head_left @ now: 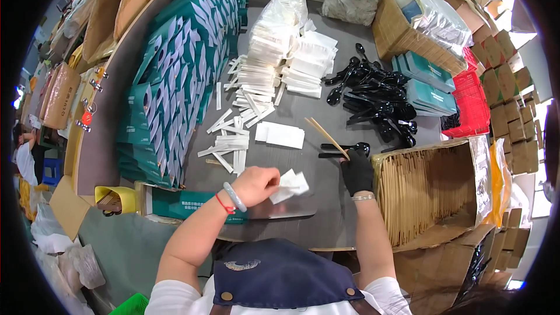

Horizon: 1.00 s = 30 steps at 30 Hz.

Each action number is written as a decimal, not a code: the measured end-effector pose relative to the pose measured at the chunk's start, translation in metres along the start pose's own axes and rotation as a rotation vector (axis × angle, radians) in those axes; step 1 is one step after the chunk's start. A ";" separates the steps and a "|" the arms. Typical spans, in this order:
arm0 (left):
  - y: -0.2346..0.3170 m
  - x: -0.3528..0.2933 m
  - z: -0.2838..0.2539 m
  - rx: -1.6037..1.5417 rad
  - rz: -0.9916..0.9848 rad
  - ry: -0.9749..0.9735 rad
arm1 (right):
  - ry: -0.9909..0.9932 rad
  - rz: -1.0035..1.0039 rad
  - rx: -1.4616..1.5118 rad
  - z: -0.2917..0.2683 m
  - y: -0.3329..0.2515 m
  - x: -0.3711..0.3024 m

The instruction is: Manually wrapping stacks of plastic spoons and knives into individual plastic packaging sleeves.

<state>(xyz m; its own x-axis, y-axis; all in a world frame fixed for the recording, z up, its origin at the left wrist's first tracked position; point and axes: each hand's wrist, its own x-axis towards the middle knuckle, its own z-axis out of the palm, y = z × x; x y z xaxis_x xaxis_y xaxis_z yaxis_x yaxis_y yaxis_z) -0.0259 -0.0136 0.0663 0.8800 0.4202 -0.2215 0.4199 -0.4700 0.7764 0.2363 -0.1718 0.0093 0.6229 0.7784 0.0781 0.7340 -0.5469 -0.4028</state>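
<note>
My left hand [256, 185], with a bangle and red string on the wrist, has its fingers curled and pinches small white folded napkins [290, 186] over the near table. My right hand [357, 174], in a black glove, is closed on a pair of wooden chopsticks [328, 135] that point up and left. Beside its fingertips lie black plastic spoons [332, 154]; whether the glove touches them I cannot tell. A short stack of white napkins [280, 135] rests flat between the hands, farther off. Left of it, narrow white paper packets [230, 143] lie crisscrossed.
A cardboard box of chopsticks [420, 198] stands at my right. Beyond it are a heap of black spoons [379, 102], green packs [431, 96] and a red crate [469, 99]. Green pouches [169, 90] line the left side. White packets [274, 52] pile up at the back.
</note>
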 end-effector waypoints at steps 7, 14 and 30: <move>-0.016 -0.051 0.037 0.324 0.232 0.212 | -0.068 -0.132 -0.058 -0.027 -0.029 -0.006; -0.022 -0.094 0.064 0.535 0.304 0.277 | -0.492 -0.289 0.112 -0.029 -0.100 -0.056; -0.040 -0.120 0.020 0.406 0.108 0.341 | -0.518 -0.375 -0.024 -0.037 -0.077 -0.085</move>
<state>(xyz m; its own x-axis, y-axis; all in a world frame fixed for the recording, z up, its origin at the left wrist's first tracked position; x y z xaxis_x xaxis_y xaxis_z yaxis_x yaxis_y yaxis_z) -0.1434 -0.0611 0.0499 0.8292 0.5494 0.1030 0.4428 -0.7581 0.4787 0.1364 -0.2075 0.0675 0.1152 0.9630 -0.2438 0.8862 -0.2105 -0.4127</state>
